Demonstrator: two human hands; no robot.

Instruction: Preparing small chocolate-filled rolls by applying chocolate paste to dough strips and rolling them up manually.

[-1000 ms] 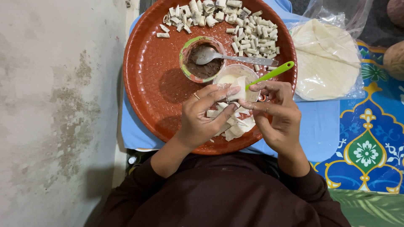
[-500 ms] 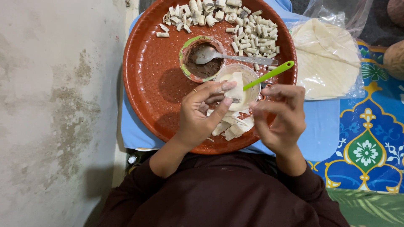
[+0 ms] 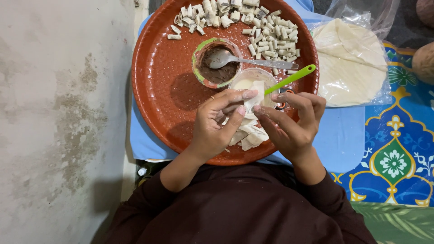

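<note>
Bare concrete floor fills the left of the view; at three o'clock lies a patterned blue mat (image 3: 398, 149), and between them a round red tray (image 3: 162, 90) rests on a blue cloth (image 3: 339, 135).

Since a second ago the two hands have lifted slightly from the heap of cut wrapper squares (image 3: 251, 133) at the tray's six o'clock edge, and one small pastry strip (image 3: 257, 92) now stands up between them, over the rim of the clear cup. The left hand (image 3: 217, 122) pinches that strip with thumb and forefinger closed on its left edge; the right hand (image 3: 291, 122) closes its fingertips on the lower right edge. Judging by this, a fresh piece has been picked off the heap and is about to be worked, so the piece-by-piece rolling seems to be going on, with many pieces done.

At the tray's centre a small tub (image 3: 217, 63) holds dark brown filling with a metal spoon (image 3: 253, 61) resting in it, handle toward three o'clock. Just at its five o'clock, touching it, a clear cup (image 3: 246, 81) holds a pale paste, and a green-handled tool (image 3: 291, 77) leans out toward two o'clock. Finished little rolls (image 3: 253, 22) are piled at twelve o'clock. Off the tray at two o'clock, a clear plastic bag (image 3: 357, 58) holds round flat wrapper sheets.
</note>
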